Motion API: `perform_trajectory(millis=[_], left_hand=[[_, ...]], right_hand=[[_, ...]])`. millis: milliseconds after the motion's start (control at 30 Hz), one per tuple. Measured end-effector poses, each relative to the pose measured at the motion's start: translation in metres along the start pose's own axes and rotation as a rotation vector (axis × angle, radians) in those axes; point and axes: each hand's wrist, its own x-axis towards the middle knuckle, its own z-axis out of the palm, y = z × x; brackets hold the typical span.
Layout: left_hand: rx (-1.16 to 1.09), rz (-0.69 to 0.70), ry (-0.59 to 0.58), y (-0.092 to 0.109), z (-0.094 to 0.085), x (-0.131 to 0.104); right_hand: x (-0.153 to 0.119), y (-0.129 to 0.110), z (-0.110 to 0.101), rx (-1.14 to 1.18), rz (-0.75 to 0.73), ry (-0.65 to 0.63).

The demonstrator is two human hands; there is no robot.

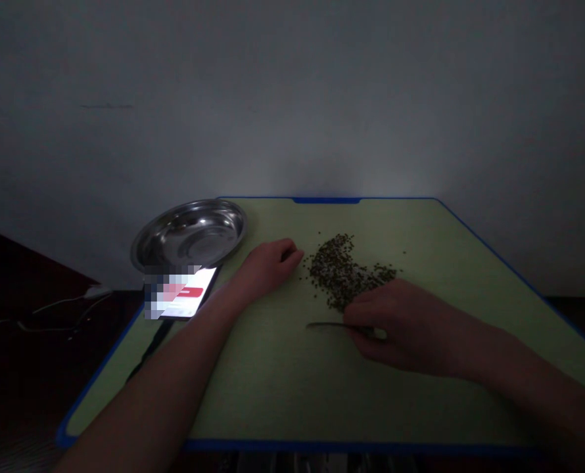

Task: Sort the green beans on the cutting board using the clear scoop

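Observation:
Small dark grains mixed with paler bits form a loose curved pile (339, 272) on the light green table (282, 387). My right hand (394, 325) is closed on a thin metal utensil (325, 324), whose narrow end points left, just below the pile. Whether its other end is a spoon or something else is hidden by the fingers. Left of the pile, my left hand (275, 263) rests on the table with its fingers curled together; whatever they may hold is too small and dark to make out.
A shiny steel bowl (206, 240) sits at the table's back left. A lit phone (187, 299) lies in front of it, with a dark strap (152, 348) below. White cables (60, 302) show off the left side. A grey wall stands behind.

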Motion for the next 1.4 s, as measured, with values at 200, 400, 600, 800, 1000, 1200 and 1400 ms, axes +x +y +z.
perform_trajectory(millis=[200, 400, 600, 800, 1000, 1200, 1400], left_hand=[[0.001, -0.021, -0.011, 0.003, -0.002, -0.001], [-0.001, -0.008, -0.004, 0.003, -0.002, -0.002], [-0.008, -0.020, -0.016, 0.006, -0.004, -0.002], [0.017, -0.024, -0.025, 0.004, -0.005, -0.002], [0.015, -0.009, -0.029, 0.003, -0.005, -0.001], [0.022, -0.001, -0.023, 0.002, -0.005, -0.001], [0.024, -0.004, -0.029, 0.002, -0.004, -0.001]], right_hand=[[-0.007, 0.011, -0.012, -0.066, 0.058, 0.012], [-0.007, 0.005, -0.013, 0.004, 0.122, 0.033], [-0.012, 0.024, -0.026, 0.049, 0.283, 0.230], [-0.017, 0.087, -0.034, -0.141, 0.576, 0.395], [-0.019, 0.118, -0.027, -0.168, 0.639, 0.355], [-0.020, 0.130, -0.027, -0.130, 0.662, 0.280], [-0.019, 0.137, -0.025, -0.104, 0.676, 0.291]])
